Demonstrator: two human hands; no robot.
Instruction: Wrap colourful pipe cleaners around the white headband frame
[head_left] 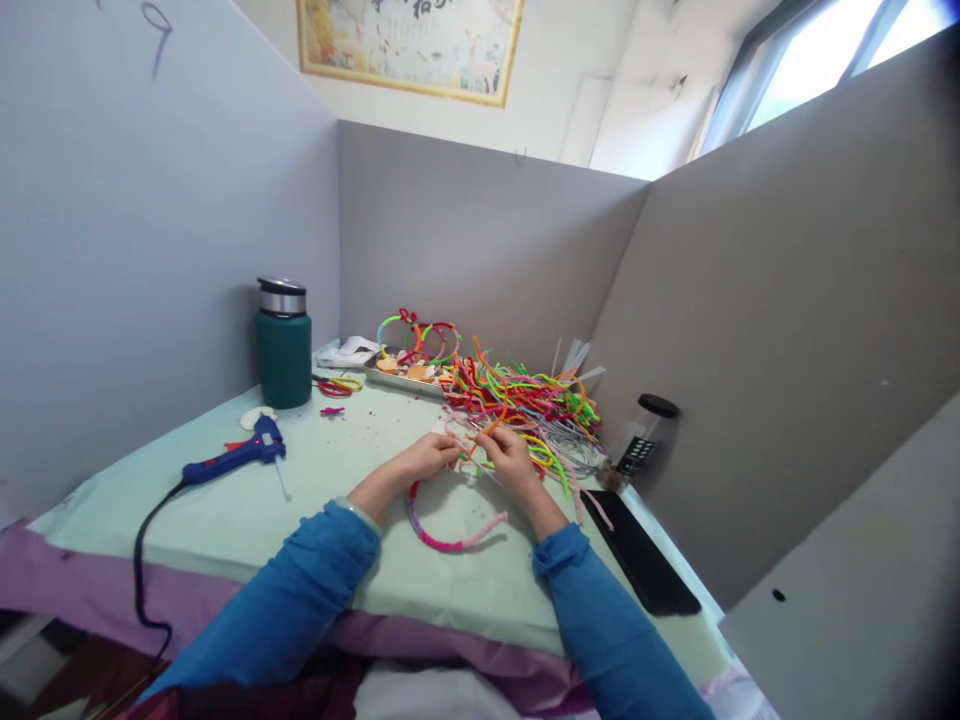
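Note:
My left hand is closed, fingers pinched on a curved band wrapped in purple, red and pink fuzzy pipe cleaner. The band's pale pink end hangs free above the table. Close beside it, my right hand pinches an orange pipe cleaner, which sticks up past the fingers and bends. Between both hands, orange and green pieces cross the band, and the fingers hide part of that spot. A big tangled heap of coloured pipe cleaners lies just behind the right hand.
A blue glue gun with a black cord lies left, near a green bottle and scissors. Finished rings stand on a metal tray at the back. A black phone and a clear lidded container are right.

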